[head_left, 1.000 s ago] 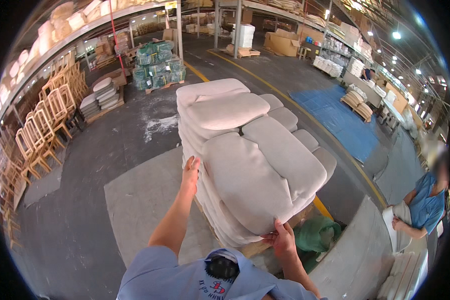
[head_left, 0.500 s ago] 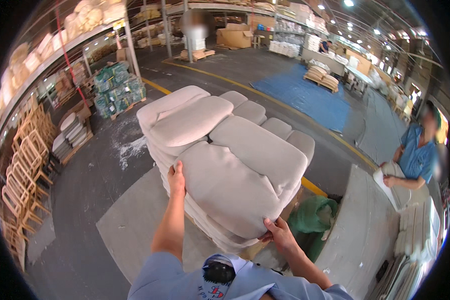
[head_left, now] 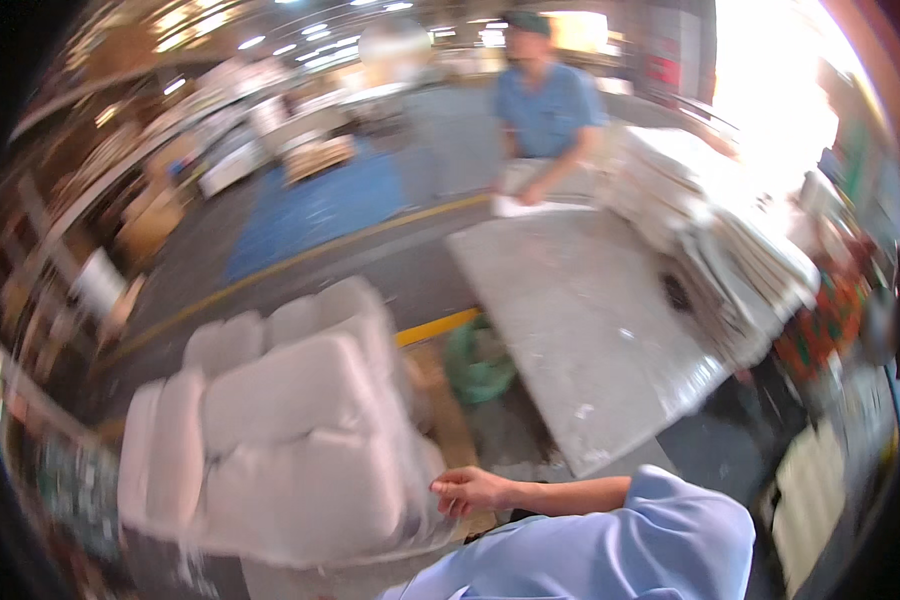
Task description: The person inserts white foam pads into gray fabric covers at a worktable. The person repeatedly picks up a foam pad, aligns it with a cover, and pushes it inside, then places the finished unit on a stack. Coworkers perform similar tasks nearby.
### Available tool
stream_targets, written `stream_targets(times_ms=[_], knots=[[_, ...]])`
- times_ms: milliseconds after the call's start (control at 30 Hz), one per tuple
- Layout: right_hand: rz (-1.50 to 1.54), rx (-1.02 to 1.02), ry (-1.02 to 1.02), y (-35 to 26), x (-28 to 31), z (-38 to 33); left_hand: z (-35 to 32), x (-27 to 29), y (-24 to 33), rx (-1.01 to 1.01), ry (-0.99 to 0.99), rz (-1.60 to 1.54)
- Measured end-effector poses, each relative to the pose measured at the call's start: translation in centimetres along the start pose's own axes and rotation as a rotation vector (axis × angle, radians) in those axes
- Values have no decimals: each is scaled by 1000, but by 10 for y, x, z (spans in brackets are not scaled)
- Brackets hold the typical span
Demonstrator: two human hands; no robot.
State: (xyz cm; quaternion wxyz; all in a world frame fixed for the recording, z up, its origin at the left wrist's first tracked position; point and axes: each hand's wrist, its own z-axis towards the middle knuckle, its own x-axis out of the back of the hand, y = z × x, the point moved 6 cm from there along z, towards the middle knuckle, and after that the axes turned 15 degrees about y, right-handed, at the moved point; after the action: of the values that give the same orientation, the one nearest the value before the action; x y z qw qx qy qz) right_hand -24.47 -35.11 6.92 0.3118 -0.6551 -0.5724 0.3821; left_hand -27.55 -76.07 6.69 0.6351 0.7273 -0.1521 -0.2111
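A pile of pale grey padded cushions [head_left: 290, 490] stands at the lower left, blurred by motion, with the top ones lying side by side. My right hand [head_left: 472, 490] is just off the pile's right edge, its forearm coming in from the right. Its fingers are curled together, and I see nothing in them. Whether the fingertips still brush the pile's side, I cannot tell. My left hand is out of the picture.
Right of the pile is a large grey table [head_left: 580, 330]. Stacked pale padded pieces [head_left: 660, 190] stand on its far right side. A co-worker in a blue shirt [head_left: 550, 110] is at its far edge, hands on a pale piece. A green sack [head_left: 478, 360] sits between pile and table.
My view has swung right, so the pile now lies lower left. My right hand has come off the top cushion. My left hand, earlier on that cushion, has left the view.
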Motion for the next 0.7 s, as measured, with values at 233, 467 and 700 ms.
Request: stream_targets(times_ms=[233, 467, 700], knots=[[-197, -99, 413, 60, 103, -71, -113, -115, -57, -277, -511, 278], [-169, -67, 580, 71, 160, -111, -223, -197, -80, -291, -936, 321], [-60, -32, 696, 71, 240, -152, -360, -250, -101, -283, -1227, 338]])
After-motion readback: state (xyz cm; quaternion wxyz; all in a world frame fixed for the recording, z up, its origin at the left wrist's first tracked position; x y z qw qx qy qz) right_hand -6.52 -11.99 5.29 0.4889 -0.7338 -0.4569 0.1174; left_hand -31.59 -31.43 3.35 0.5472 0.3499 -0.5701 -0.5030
